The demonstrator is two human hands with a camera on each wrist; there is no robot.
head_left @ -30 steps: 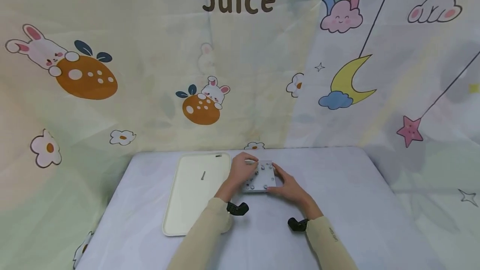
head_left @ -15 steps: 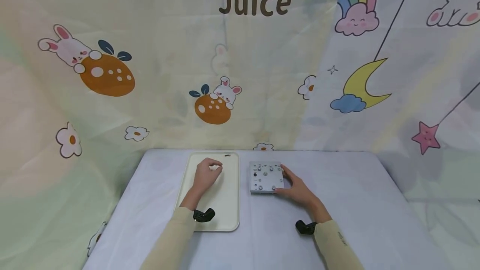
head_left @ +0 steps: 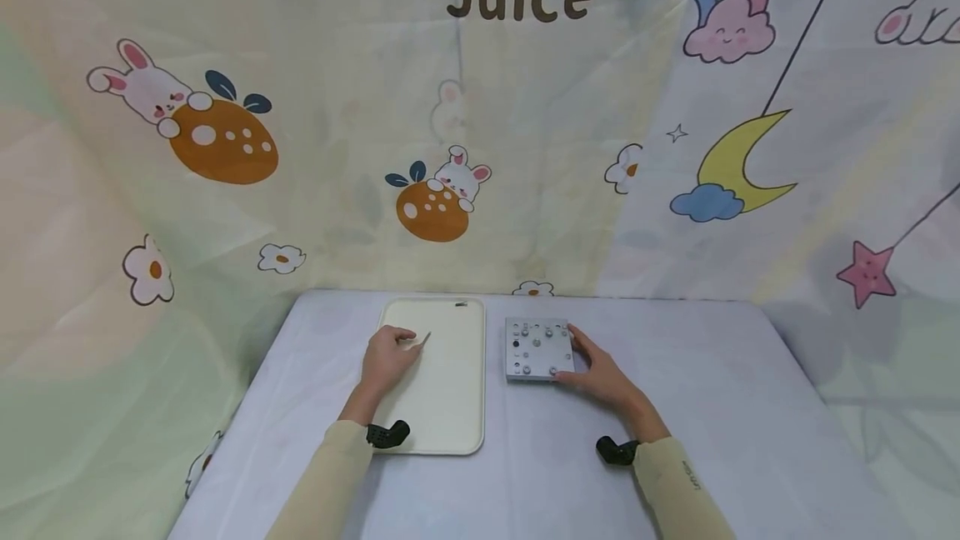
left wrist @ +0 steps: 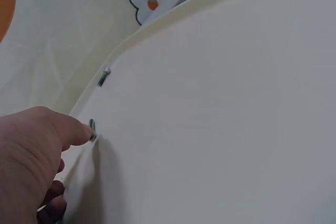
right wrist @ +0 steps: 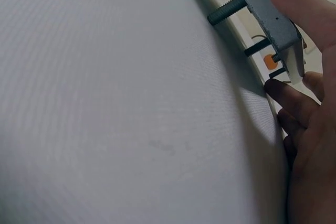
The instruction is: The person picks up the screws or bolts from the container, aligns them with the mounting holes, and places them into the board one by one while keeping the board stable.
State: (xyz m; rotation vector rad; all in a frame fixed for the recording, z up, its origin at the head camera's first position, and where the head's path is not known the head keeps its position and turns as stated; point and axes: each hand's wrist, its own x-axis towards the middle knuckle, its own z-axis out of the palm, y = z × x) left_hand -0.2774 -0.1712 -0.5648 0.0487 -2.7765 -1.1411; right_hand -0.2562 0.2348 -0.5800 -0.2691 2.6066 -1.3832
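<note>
My left hand (head_left: 385,363) is over the white tray (head_left: 450,407), with thumb and forefinger pinching one end of a small metal screw (head_left: 427,337). In the left wrist view the thumb covers part of that screw (left wrist: 92,123), and a second screw (left wrist: 104,76) lies near the tray's edge. To the right of the tray, my right hand (head_left: 606,380) grips the right side of a square silver metal block (head_left: 542,354) with several screw heads and holes on its top. Threaded screw shanks (right wrist: 227,10) stick out of the block's underside in the right wrist view.
A white cloth (head_left: 540,457) covers the table. At the tray's far right corner lies small dark hardware (head_left: 461,304). A printed curtain (head_left: 322,123) hangs behind the table's far edge.
My left hand has left the block's top, moved left over the tray and taken the screw lying there between its fingertips. The right hand has kept its grip on the block.
</note>
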